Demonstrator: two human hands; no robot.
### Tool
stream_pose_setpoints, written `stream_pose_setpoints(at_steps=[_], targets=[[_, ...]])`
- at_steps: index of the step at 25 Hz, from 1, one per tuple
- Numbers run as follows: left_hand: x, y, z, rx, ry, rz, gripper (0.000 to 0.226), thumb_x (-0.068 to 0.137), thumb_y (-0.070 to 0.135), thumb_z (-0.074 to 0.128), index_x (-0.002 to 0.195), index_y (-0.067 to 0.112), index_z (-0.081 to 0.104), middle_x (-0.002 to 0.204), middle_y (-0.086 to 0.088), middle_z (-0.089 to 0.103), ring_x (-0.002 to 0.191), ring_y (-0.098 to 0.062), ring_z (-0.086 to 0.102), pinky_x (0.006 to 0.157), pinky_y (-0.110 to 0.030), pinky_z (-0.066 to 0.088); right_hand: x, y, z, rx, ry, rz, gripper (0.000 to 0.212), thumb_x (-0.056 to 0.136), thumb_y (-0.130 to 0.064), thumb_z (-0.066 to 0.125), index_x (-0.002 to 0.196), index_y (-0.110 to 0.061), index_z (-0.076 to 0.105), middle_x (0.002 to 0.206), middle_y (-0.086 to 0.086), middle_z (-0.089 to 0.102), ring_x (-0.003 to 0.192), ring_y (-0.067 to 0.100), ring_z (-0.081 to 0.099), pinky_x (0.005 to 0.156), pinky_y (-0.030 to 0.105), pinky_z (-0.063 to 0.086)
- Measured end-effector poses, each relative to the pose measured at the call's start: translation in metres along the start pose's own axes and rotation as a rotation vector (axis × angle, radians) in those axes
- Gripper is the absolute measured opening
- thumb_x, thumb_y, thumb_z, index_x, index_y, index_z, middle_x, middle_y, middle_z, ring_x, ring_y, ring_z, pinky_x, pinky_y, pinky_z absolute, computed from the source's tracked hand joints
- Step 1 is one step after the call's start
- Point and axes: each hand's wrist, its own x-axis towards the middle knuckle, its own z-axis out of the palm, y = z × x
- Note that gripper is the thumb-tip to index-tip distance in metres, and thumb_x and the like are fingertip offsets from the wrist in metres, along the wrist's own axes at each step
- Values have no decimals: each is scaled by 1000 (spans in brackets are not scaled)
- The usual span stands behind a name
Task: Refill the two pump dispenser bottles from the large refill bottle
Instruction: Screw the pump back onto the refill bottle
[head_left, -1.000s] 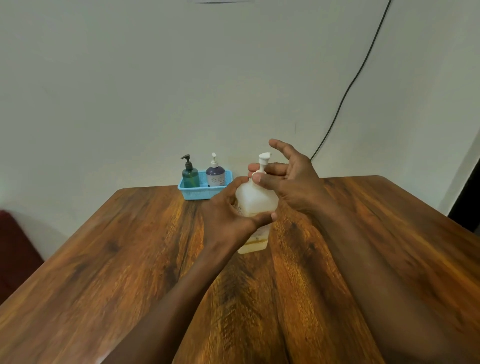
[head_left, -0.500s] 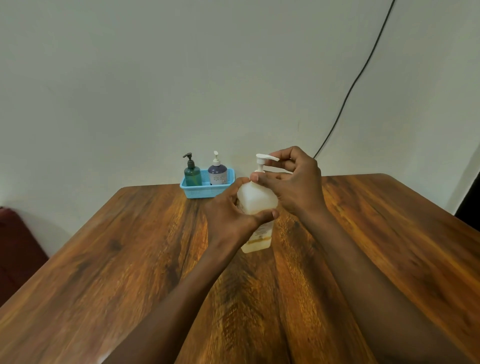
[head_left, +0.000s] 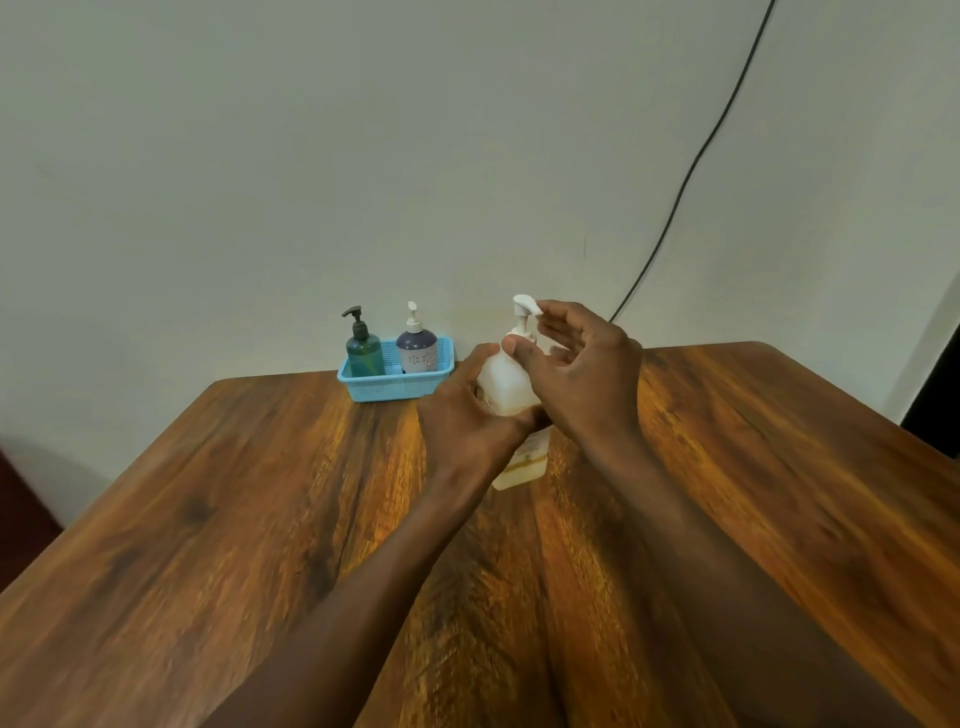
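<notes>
A large translucent white refill bottle (head_left: 506, 387) with a white pump head (head_left: 524, 306) stands upright on the wooden table (head_left: 260, 519), a little amber liquid at its bottom. My left hand (head_left: 467, 421) is wrapped around the bottle's body. My right hand (head_left: 576, 369) is at the pump, thumb against the neck and fingertips on the nozzle. A green pump bottle (head_left: 363, 348) and a purple pump bottle (head_left: 416, 345) stand in a blue basket (head_left: 397, 387) at the far table edge, left of my hands.
A pale wall rises right behind the table's far edge. A black cable (head_left: 691, 171) runs down the wall to the right of the bottle. A dark red object (head_left: 21, 519) sits at the left edge of view.
My right hand has shifted its grip around the pump head, and the nozzle has turned from facing me toward the right. My left hand keeps hold of the bottle.
</notes>
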Motion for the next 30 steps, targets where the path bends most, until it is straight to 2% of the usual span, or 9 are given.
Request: stream_pose_setpoints(at_steps=[3,7,11,15,19,22,24,27,30], targets=[[13,-7,15,-9,-49,0,64,59,50,89,118,39,67,99,20,74,92,3,70,69,-11,54,12,18,1,-38,-67,40,37,87,-33,80,119,-16,76,108,-3,79,93,0,70,80,23,61],[48,-16,58,-75,-123,5,62,61,40,91,119,33,68,101,15,75,92,-2,71,74,-27,62,43,51,3,-100,51,23,33,86,-35,81,113,-16,78,97,-4,80,80,2,70,74,24,61],[99,-36,131,-62,-158,-24,60,64,45,90,117,32,64,108,14,73,96,-3,69,83,-30,62,88,109,-1,-158,54,68,51,82,-50,80,124,-24,72,110,-4,78,94,5,70,84,29,59],[141,-64,208,-67,-218,-127,83,60,52,90,130,29,52,120,4,70,103,-14,70,82,-27,62,141,174,0,-208,44,206,52,83,-46,81,128,-22,71,118,-1,76,104,16,71,89,28,55],[177,-87,270,-10,-328,-234,86,58,61,86,131,32,52,125,5,70,104,-13,67,79,-19,54,188,230,3,-295,18,285,50,85,-44,79,128,-21,71,122,0,74,101,10,63,82,14,44],[205,-102,301,26,-374,-262,84,58,56,90,131,25,63,127,4,71,107,-12,66,86,-18,52,213,267,5,-290,-5,328,50,86,-43,80,128,-18,70,123,2,74,106,18,69,90,28,55],[215,-111,315,47,-406,-283,79,59,52,91,128,23,66,124,4,72,99,-4,63,82,-13,47,224,287,6,-285,-34,321,50,86,-41,81,127,-15,71,121,4,75,106,22,71,90,33,57],[219,-122,327,60,-431,-321,66,63,48,91,120,23,69,117,5,74,86,3,59,74,-11,46,233,311,8,-301,-84,337,51,85,-43,80,126,-15,71,120,4,75,104,21,72,81,24,54],[216,-133,333,52,-443,-359,70,67,46,91,128,22,68,123,4,73,106,-12,66,89,-26,57,233,327,10,-307,-136,368,51,85,-50,78,126,-20,71,120,1,75,102,17,72,73,13,48]])
